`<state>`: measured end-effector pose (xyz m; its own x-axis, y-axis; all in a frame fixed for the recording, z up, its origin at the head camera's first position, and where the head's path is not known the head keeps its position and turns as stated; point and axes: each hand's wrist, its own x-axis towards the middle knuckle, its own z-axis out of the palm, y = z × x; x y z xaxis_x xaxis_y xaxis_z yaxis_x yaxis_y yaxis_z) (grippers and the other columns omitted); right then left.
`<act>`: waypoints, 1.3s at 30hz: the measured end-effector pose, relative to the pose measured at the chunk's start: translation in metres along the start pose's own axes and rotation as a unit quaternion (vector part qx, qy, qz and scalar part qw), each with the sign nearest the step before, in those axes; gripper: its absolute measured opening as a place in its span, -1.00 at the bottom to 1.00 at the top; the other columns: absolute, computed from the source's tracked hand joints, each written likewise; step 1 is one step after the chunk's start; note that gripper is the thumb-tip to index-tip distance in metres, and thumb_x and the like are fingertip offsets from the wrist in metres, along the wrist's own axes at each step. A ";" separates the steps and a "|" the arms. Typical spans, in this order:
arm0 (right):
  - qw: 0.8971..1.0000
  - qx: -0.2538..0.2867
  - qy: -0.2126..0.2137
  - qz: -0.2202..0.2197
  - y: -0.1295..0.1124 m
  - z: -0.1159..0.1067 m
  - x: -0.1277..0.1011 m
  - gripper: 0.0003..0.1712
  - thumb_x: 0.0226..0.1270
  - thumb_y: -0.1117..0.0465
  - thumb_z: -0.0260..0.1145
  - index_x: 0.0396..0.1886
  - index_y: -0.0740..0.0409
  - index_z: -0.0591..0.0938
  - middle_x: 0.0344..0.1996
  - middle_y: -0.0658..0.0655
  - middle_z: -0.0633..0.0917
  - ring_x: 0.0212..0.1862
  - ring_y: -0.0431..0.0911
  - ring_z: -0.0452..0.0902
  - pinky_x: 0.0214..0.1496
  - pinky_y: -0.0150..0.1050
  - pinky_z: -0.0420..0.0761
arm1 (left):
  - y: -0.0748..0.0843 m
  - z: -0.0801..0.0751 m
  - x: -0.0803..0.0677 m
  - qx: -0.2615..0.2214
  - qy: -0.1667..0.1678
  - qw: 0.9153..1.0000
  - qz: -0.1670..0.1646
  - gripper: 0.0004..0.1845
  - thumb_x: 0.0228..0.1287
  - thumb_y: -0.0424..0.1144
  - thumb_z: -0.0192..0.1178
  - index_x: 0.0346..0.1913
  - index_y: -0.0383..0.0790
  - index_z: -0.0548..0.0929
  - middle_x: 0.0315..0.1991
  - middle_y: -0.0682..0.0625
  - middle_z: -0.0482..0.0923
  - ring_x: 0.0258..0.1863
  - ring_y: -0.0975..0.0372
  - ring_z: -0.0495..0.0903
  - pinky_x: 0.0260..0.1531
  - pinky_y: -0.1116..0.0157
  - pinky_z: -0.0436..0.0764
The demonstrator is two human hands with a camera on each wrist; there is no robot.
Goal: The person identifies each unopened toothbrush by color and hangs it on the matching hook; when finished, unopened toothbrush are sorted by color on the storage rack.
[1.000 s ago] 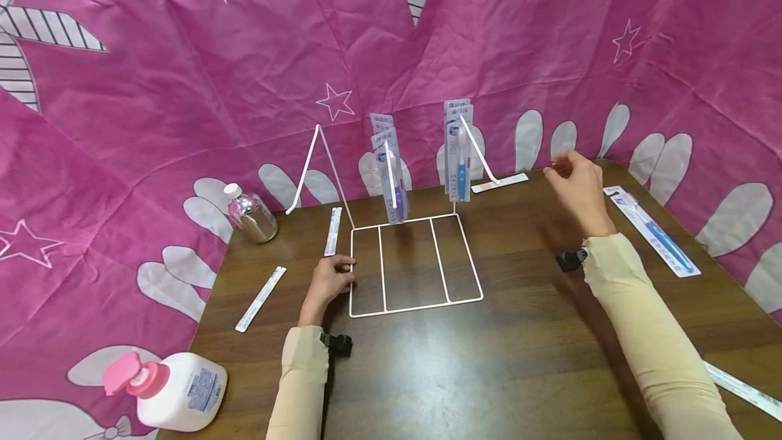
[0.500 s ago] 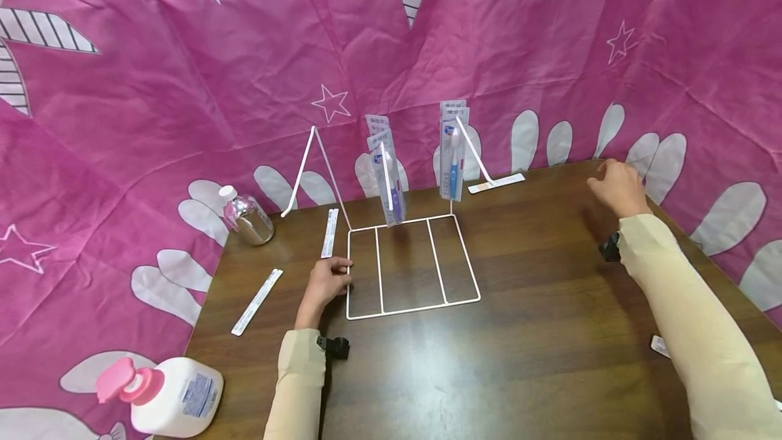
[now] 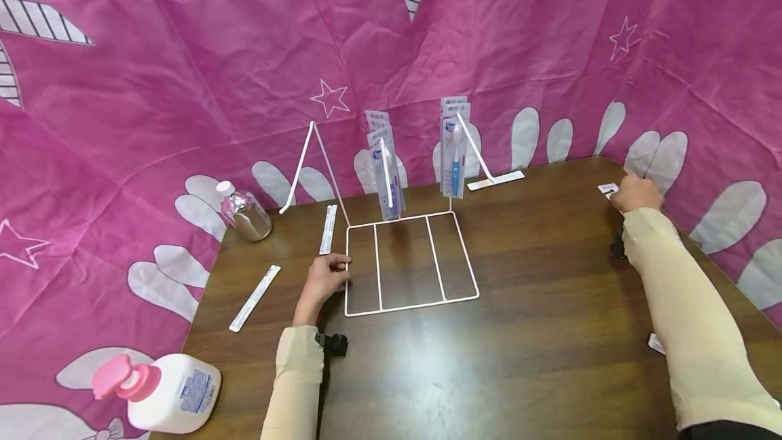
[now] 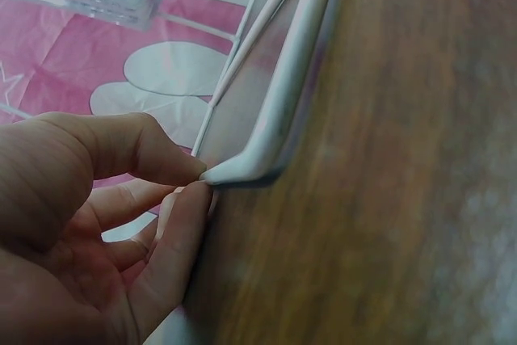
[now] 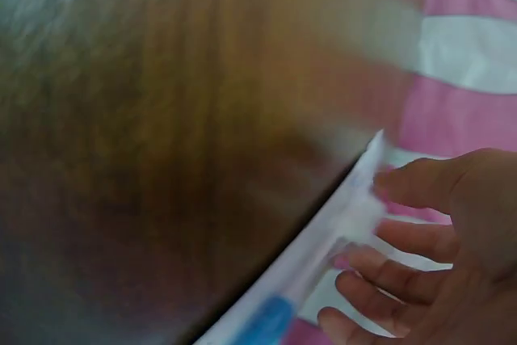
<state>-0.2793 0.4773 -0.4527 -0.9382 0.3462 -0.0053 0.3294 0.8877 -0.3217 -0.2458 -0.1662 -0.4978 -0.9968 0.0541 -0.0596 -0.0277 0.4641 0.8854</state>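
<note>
A white wire display rack point(image 3: 411, 307) stands on the brown table, its base flat and several arms reaching up. My left hand point(image 3: 326, 282) pinches the left side of that base between thumb and fingertips; the left wrist view shows the pinched wire point(image 4: 262, 151) closely. Packaged toothbrushes hang from the rack, a purple one point(image 3: 385, 175) in the middle and a blue one point(image 3: 456, 155) on the right. At the far right my right hand point(image 3: 637, 193) is over another toothbrush pack point(image 3: 608, 189), mostly hidden by it. In the right wrist view its fingers are loosely bent beside the pack's edge point(image 5: 323, 232).
Flat narrow packs point(image 3: 255, 299) lie left of the rack, with another point(image 3: 328, 229) beside its back corner and one point(image 3: 496, 180) behind it. A silver bottle point(image 3: 247, 214) and a pink-topped pump bottle point(image 3: 177, 392) stand along the left edge. A pink curtain point(image 3: 256, 73) backs the table.
My right hand has moved right to the toothbrush pack at the table's far right, its fingers now lower over it. The left hand stays on the rack's base.
</note>
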 end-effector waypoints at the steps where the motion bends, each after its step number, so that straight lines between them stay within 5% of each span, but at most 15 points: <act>1: 1.000 0.003 -0.008 0.013 0.001 0.002 0.001 -0.53 0.16 0.26 0.08 -0.12 0.67 0.45 -0.06 0.82 0.40 0.03 0.69 0.34 -0.07 0.51 0.50 | 0.000 -0.001 0.000 0.001 0.001 1.000 -0.004 -0.67 0.03 -0.63 0.22 -0.08 -0.49 0.70 -0.32 -0.12 0.56 -0.46 0.25 0.52 -0.55 0.32 0.70; 7: 0.998 0.010 -0.027 0.063 0.012 0.004 0.006 -0.43 0.18 0.26 0.05 0.00 0.75 0.36 0.01 0.86 0.32 0.11 0.70 0.28 0.05 0.49 0.46 | 0.002 -0.002 -0.001 0.002 -0.004 1.000 -0.007 -0.66 0.04 -0.62 0.21 -0.06 -0.50 0.69 -0.30 -0.14 0.57 -0.43 0.24 0.53 -0.52 0.30 0.71; 16: 0.999 0.004 -0.025 0.028 0.014 0.001 0.006 -0.46 0.16 0.25 0.08 -0.08 0.74 0.42 -0.05 0.81 0.39 0.05 0.68 0.34 -0.06 0.46 0.50 | 0.000 -0.001 -0.002 0.006 0.003 1.000 -0.002 -0.67 0.03 -0.64 0.21 -0.08 -0.50 0.70 -0.32 -0.14 0.57 -0.46 0.24 0.52 -0.55 0.29 0.71; 29: 0.995 0.032 0.062 -0.065 -0.025 -0.029 -0.004 -0.64 0.14 0.29 0.06 -0.38 0.65 0.49 -0.22 0.76 0.48 -0.16 0.64 0.42 -0.23 0.41 0.45 | 0.001 0.000 0.000 0.002 0.002 1.000 -0.003 -0.66 0.03 -0.64 0.20 -0.07 -0.51 0.69 -0.31 -0.16 0.55 -0.49 0.26 0.49 -0.57 0.34 0.67; 36: 0.986 0.090 0.116 -0.076 -0.054 -0.040 -0.016 -0.55 0.27 0.22 0.10 -0.83 0.24 0.41 -0.52 0.51 0.52 -0.25 0.54 0.43 -0.28 0.30 0.39 | 0.000 0.000 0.000 0.001 0.002 1.000 0.002 -0.66 0.03 -0.63 0.19 -0.07 -0.52 0.69 -0.31 -0.16 0.54 -0.49 0.26 0.49 -0.56 0.32 0.69; 39: 0.979 0.117 0.148 -0.078 -0.065 -0.040 -0.024 -0.52 0.28 0.22 0.14 -0.85 0.24 0.46 -0.61 0.41 0.52 -0.31 0.46 0.45 -0.34 0.24 0.37 | 0.001 0.000 0.000 0.001 0.000 1.000 0.002 -0.66 0.03 -0.63 0.19 -0.06 -0.52 0.69 -0.30 -0.19 0.55 -0.49 0.26 0.50 -0.55 0.31 0.70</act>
<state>-0.2745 0.4231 -0.3938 -0.8913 0.3154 0.3257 0.1178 0.8548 -0.5055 -0.2454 -0.1661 -0.4970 -0.9969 0.0564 -0.0553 -0.0228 0.4652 0.8849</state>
